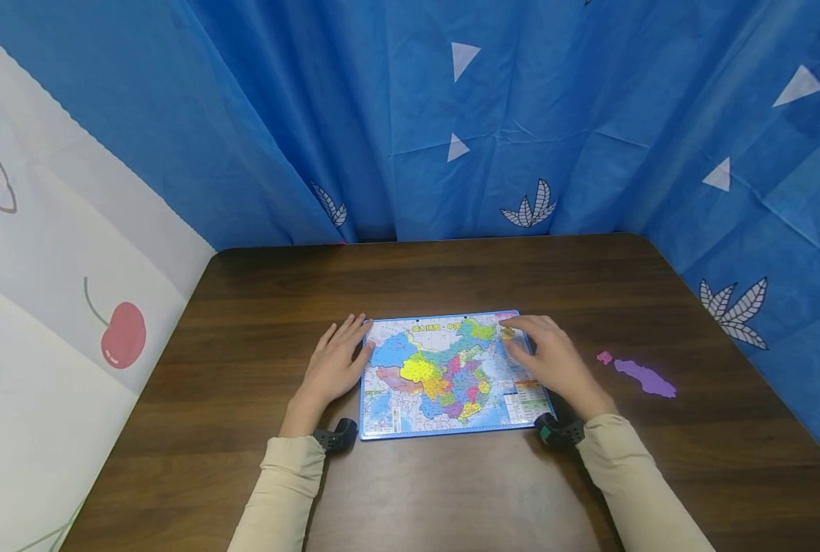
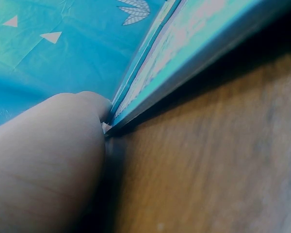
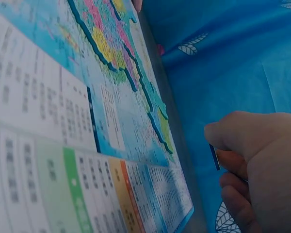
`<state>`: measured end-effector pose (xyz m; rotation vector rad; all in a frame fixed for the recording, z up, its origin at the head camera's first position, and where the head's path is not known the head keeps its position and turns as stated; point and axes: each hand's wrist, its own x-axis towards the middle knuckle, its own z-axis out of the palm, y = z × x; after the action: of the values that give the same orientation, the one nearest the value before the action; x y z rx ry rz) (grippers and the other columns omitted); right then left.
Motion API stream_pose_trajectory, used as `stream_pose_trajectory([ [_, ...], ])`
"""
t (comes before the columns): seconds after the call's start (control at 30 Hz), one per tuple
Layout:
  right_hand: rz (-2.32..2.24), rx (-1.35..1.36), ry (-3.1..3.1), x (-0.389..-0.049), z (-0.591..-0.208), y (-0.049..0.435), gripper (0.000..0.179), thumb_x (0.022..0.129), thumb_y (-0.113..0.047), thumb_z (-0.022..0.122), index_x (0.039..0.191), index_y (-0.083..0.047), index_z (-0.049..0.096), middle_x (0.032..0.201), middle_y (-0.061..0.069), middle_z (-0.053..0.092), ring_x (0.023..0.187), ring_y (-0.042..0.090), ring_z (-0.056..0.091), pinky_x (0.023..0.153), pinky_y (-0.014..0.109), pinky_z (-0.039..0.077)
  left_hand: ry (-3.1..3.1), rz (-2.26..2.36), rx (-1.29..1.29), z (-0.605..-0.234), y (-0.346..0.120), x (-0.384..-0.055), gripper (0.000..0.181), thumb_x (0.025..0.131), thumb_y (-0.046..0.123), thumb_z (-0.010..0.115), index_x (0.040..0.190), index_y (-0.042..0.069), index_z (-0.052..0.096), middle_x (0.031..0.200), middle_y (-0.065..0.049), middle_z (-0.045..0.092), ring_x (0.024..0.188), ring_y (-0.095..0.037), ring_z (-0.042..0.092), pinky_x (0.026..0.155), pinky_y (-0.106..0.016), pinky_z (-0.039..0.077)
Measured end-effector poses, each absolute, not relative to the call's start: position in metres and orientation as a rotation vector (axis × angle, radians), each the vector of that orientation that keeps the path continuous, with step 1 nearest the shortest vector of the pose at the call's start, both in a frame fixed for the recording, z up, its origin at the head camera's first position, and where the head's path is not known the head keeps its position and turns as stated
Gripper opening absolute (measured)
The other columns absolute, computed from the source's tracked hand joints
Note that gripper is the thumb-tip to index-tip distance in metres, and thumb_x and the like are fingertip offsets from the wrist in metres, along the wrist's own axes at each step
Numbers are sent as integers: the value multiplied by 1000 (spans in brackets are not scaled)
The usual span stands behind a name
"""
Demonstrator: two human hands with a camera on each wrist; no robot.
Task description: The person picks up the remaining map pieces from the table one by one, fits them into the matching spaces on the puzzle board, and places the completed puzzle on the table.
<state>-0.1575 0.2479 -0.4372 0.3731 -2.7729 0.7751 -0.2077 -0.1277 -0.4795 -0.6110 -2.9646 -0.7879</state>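
Note:
A blue-edged map puzzle board (image 1: 423, 435) lies flat on the table, with many coloured map pieces raised on its printed sheet. My left hand (image 1: 338, 359) rests at the board's left edge, fingers fairly straight and thumb touching the rim. Over the upper right corner, my right hand (image 1: 556, 360) pinches a small thin puzzle piece (image 3: 214, 157) between thumb and fingers. It shows edge-on in the right wrist view; from the head view a yellow-brown patch (image 1: 508, 333) appears by those fingertips.
A purple puzzle piece (image 1: 646, 378) and a small pink one (image 1: 604, 357) lie on the dark wooden table (image 1: 278, 307) right of the board. A blue curtain (image 1: 382, 115) hangs behind the table, and a white patterned sheet (image 1: 51, 253) stands at left.

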Motion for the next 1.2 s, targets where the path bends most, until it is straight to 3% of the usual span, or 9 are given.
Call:
stream_pose_trajectory([
  [0.43, 798, 447, -2798, -160, -436, 229, 35, 94, -18, 76, 128, -10, 71, 131, 12, 70, 122, 31, 60, 100, 56, 53, -2958, -779, -612, -479, -128, -208, 57, 107, 39, 47, 158, 13, 43, 167, -9, 33, 159, -28, 22, 129, -54, 11],
  [0.8, 812, 503, -2827, -159, -438, 216, 36, 93, -20, 78, 128, -12, 72, 131, 8, 70, 130, 31, 59, 107, 56, 50, -2955, -773, -612, -479, -128, -208, 57, 108, 39, 46, 158, 13, 43, 167, -9, 34, 159, -27, 22, 129, -53, 11],
  [1.2, 836, 549, -2820, -157, -447, 210, 34, 94, -22, 78, 127, -14, 72, 130, 5, 71, 126, 28, 61, 106, 54, 51, -2957, -766, -608, -479, -127, -208, 57, 108, 40, 45, 158, 13, 43, 167, -9, 34, 158, -27, 24, 129, -51, 12],
])
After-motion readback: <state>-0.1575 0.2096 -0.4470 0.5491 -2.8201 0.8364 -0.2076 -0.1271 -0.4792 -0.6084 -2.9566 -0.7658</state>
